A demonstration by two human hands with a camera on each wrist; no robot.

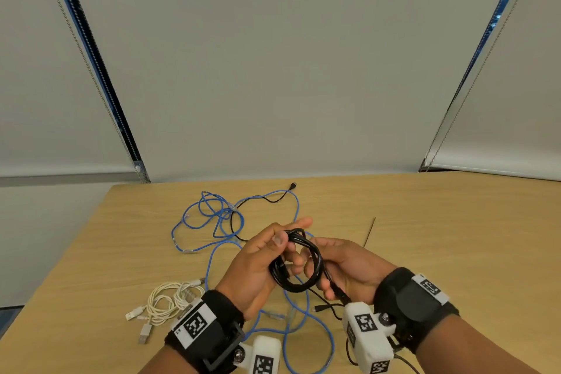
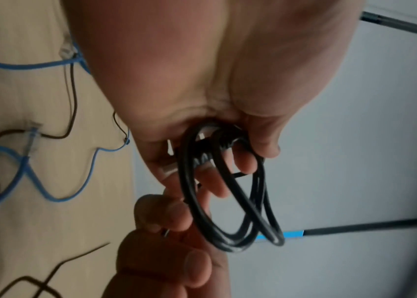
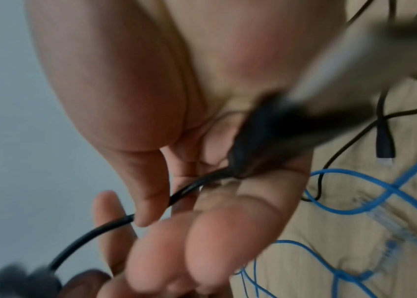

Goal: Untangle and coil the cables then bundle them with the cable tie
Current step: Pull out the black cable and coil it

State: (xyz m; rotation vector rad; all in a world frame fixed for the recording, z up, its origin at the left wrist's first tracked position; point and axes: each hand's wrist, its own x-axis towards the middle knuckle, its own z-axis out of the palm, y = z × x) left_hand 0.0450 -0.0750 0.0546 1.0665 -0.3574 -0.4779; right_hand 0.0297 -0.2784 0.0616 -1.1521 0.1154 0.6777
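A black cable coil [image 1: 299, 287] hangs in the air between both hands, above the wooden table [image 1: 440, 237]. My left hand [image 1: 282, 240] grips the top of the coil, thumb over the loops and fingers through them; the left wrist view shows the black cable coil [image 2: 227, 201] wrapped round those fingers. My right hand [image 1: 326, 279] pinches the cable's loose end near its plug; in the right wrist view the black strand [image 3: 95, 231] passes between thumb and fingers. A thin dark cable tie [image 1: 371, 231] lies on the table to the right.
A long blue cable [image 1: 212, 222] sprawls in loose tangled loops from the far side of the table to under my wrists. A coiled white cable [image 1: 170, 300] lies at the near left. A thin black cable [image 1: 264, 199] runs through the blue one.
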